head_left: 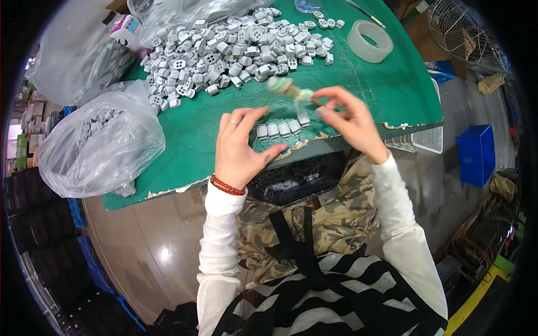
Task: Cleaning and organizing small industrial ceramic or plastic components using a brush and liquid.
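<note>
A short row of several small light-grey plastic pieces point(284, 129) lies near the table's front edge, with another piece close to its right end. My left hand point(238, 147) rests at the left of this row, thumb and fingers spread around it, gripping nothing. Above and right of the row, my right hand point(352, 120) pinches one end of a slim stick-like tool point(291, 88) wrapped in lumpy pale green and cream material. Its far end points left and is smeared by motion, so I cannot make out its kind.
Behind my hands a large heap of the same grey pieces point(235, 50) covers the green table point(190, 140). A clear plastic bag point(101, 140) of pieces sits left. A wide tape roll point(370, 41) lies back right. A dark tray point(297, 182) is below the table edge.
</note>
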The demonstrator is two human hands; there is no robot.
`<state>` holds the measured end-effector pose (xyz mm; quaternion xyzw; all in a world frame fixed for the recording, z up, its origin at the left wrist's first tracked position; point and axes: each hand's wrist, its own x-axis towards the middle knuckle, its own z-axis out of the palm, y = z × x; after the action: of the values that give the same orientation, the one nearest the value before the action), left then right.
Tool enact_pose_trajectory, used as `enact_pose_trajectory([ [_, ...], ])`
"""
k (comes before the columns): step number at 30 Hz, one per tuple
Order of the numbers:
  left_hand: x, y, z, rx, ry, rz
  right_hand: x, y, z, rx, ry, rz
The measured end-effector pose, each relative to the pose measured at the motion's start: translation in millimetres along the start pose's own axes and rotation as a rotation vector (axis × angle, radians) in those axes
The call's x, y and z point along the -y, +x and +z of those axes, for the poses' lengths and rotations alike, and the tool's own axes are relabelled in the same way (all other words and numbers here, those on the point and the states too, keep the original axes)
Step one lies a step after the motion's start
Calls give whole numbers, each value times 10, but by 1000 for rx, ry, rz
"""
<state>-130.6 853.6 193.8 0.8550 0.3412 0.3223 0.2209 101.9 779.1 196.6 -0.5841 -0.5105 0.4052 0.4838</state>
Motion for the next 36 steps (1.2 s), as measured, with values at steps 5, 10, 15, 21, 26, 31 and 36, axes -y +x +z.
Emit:
enact_pose_trajectory([
  [5, -97, 99, 206, 51, -75, -57, -207, -192, -510, -22, -39, -117],
  [10, -69, 189, 366, 97, -119, -55, -26, -38, -609, 99, -584, -318],
  [15, -43, 189, 449, 164, -265, -121, -60, 110, -620, 155, -640, -377],
  [21, -72, 189, 476, 130, -205, -107, -97, 148, -610, 113, -605, -377],
  [26, -37, 190, 467, 156, -243, -120, -42, 169, -415, 119, -598, -382],
  [31, -50, 198, 464, 109, -212, -88, -48, 186, -586, 141, -600, -396],
  [36, 7, 190, 420, 174, -223, -150, -30, 207, -351, 168, -594, -419],
])
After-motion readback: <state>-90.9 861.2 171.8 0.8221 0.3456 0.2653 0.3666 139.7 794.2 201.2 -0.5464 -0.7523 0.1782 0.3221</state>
